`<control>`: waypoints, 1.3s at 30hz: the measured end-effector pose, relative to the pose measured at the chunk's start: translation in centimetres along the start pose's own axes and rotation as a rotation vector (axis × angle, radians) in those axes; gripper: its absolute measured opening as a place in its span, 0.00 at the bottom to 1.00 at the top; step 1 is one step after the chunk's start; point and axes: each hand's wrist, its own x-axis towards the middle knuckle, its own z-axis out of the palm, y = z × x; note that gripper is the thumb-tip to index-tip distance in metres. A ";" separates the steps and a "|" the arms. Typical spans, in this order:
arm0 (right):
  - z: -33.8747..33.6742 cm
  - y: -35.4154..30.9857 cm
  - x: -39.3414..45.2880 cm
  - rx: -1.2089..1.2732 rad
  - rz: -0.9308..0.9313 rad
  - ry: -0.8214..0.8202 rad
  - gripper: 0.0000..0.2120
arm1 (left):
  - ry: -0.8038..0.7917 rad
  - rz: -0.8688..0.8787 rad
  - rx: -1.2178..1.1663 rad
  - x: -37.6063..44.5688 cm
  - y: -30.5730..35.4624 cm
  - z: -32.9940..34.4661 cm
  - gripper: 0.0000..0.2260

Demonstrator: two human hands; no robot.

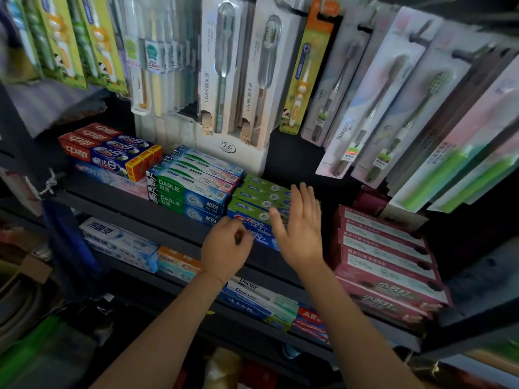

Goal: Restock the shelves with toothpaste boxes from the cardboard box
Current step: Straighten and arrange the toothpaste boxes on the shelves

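toothpaste boxes (pixel 193 192): glossy card | shelf (pixel 134 204): matt dark

Toothpaste boxes lie flat in stacked rows on the dark shelf (pixel 179 217): red-and-blue boxes (pixel 112 148) at the left, green-and-blue Darlie boxes (pixel 191 189) beside them, green-topped blue Crest boxes (pixel 258 204) next, and pink boxes (pixel 387 265) well to the right.
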 end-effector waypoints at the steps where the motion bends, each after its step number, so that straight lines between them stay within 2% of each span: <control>1: 0.0 -0.2 -1.7 0.066 0.036 0.104 0.34 | 0.090 0.122 0.047 0.6 1.0 -0.4 0.06; 3: 0.5 -0.5 -4.8 0.195 0.186 0.195 0.33 | 0.195 0.354 0.159 2.5 3.4 -0.4 0.06; 5: 1.0 -0.8 -7.0 0.322 0.399 0.150 0.34 | 0.126 0.460 0.281 4.9 5.7 0.4 0.11; 7: 1.1 -0.9 -7.9 0.439 0.550 0.088 0.35 | -0.150 0.383 0.425 7.0 7.3 1.6 0.19; 10: 1.0 -0.3 -6.9 0.663 0.736 0.097 0.33 | -0.506 0.253 0.624 9.3 7.4 3.5 0.27; 13: 0.6 0.6 -5.3 0.862 0.899 0.115 0.31 | -0.644 0.195 0.678 9.8 6.1 4.8 0.29; 24: 0.4 1.6 -2.1 0.971 0.961 0.159 0.29 | -0.610 0.207 0.665 9.3 5.1 5.1 0.29; 34: 0.8 0.5 -2.9 1.001 0.915 0.233 0.25 | -0.594 0.250 0.638 8.6 4.9 4.2 0.29; 37: 0.8 1.1 -2.5 0.894 0.960 0.208 0.25 | -0.590 0.239 0.636 8.4 5.2 4.3 0.28; 39: 0.6 0.7 -3.0 0.717 0.881 0.185 0.26 | -0.578 0.240 0.643 8.3 5.2 4.4 0.28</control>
